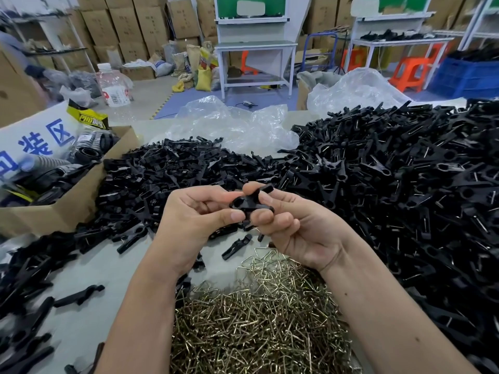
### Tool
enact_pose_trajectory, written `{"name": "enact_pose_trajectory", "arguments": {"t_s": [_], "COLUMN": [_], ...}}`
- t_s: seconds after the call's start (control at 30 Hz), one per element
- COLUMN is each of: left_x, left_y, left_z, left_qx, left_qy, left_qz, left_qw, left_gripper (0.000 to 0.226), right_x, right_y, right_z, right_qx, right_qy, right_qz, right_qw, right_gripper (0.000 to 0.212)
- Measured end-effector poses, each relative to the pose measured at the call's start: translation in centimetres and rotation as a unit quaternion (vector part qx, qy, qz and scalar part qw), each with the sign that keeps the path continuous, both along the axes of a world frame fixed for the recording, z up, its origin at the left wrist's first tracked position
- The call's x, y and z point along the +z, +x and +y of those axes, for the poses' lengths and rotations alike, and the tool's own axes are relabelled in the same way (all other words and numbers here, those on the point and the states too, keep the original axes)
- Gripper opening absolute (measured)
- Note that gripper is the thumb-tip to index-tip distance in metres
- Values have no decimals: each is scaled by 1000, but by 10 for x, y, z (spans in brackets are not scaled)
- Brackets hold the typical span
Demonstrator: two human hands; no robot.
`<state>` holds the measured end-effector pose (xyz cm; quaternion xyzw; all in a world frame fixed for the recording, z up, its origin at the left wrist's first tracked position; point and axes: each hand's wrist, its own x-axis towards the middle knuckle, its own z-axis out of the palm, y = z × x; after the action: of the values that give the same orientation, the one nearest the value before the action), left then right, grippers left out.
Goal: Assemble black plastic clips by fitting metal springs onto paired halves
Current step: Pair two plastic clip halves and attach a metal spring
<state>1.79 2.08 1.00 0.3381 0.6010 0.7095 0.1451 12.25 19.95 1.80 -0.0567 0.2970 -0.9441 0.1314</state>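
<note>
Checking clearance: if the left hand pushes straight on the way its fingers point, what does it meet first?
Left hand points right, already pinching the black clip; straight on it likely meets the right hand fingers gripping the clip's other side.

Bare table strip (108,268) left of spring heap (256,319) gives passage. Clip piles (405,184) block right and rear; cardboard box (67,201) blocks far left.

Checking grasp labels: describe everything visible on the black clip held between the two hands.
The clip is matte black plastic, apparently two halves crossed into an X, with an oval hole at its left end and a prong pointing up right. It is held in the air above the table, over the spring pile. The left hand pinches its left end; the right hand grips the right side. Whether a spring is fitted cannot be seen.
</note>
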Motion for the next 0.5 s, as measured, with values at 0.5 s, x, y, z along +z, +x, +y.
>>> {"name": "enact_pose_trajectory", "arguments": {"t_s": [0.5], "left_x": [-16], "left_y": [-17], "left_z": [-4], "left_qx": [187], "left_qy": [-414], "left_qz": [228], "left_qw": [861], "left_gripper": [26], "right_x": [13], "right_y": [-3], "right_z": [16], "right_qx": [-543], "right_qy": [479], "right_qz": [-53], "right_qw": [687], "right_gripper": [84]}}
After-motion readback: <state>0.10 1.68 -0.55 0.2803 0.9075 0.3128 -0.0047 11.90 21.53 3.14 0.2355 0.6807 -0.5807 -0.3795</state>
